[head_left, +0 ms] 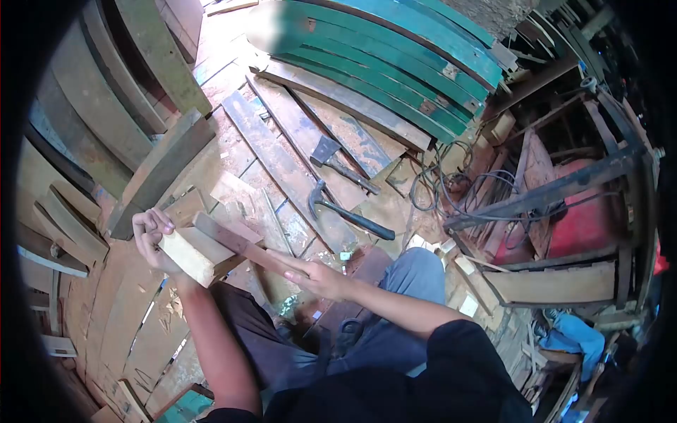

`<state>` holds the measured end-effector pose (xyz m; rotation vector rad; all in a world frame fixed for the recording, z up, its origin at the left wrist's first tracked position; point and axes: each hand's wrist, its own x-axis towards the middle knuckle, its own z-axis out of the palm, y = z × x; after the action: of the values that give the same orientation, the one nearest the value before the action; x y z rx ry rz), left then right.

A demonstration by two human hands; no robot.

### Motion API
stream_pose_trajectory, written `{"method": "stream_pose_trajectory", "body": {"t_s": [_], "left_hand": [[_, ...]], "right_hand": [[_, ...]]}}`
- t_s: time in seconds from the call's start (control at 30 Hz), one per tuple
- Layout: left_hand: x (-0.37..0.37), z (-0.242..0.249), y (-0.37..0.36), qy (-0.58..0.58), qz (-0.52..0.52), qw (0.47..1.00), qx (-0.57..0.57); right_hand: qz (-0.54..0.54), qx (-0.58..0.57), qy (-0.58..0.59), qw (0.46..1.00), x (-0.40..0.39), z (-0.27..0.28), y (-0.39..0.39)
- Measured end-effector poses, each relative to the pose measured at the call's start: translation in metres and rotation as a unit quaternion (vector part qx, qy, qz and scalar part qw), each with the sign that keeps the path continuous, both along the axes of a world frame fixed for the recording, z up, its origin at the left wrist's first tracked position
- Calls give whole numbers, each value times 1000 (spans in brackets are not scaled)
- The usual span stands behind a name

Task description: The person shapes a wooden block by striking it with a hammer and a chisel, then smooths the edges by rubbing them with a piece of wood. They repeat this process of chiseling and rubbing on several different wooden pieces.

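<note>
My left hand (151, 238) is closed on the far end of a pale wooden block (187, 259), which is tilted above the floor over my left leg. In my right hand (319, 278) is one end of a brown wooden bar (236, 243). The bar's other end overlaps the block's upper side in this view. Beyond my hands, a claw hammer (352, 218) with a dark handle lies on the floor planks. An axe-like tool (342, 166) with a broad, dark head rests just past it.
Long boards (99, 106) stand along the left side. Green slatted planks (388, 63) lie at the back, with a coiled cable (441, 176) in front. On the right are a timber frame (557, 204) and something red (585, 211). Wood shavings (169, 310) litter the floor.
</note>
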<state>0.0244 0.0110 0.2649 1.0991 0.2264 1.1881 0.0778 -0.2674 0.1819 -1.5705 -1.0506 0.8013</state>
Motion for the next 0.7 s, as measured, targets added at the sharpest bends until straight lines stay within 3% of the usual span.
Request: {"method": "stream_pose_trajectory", "body": {"t_s": [0.13,0.23,0.3,0.5,0.6,0.7], "left_hand": [[0,-7,5,-18,4,1000,23],[6,-6,8,-31,14,999,20],[8,-3,0,-19,35,999,14],[3,-12,9,18,84,996,-5],[5,-14,6,-4,65,998,-17],[3,-14,7,-14,18,1000,0]], "right_hand": [[10,-182,47,982,18,-36,-8],[5,20,-12,1000,4,-18,2],[42,-67,70,994,9,43,-3],[1,-60,1,998,15,-42,1],[38,-63,77,994,10,59,4],[40,-53,103,992,11,46,4]]}}
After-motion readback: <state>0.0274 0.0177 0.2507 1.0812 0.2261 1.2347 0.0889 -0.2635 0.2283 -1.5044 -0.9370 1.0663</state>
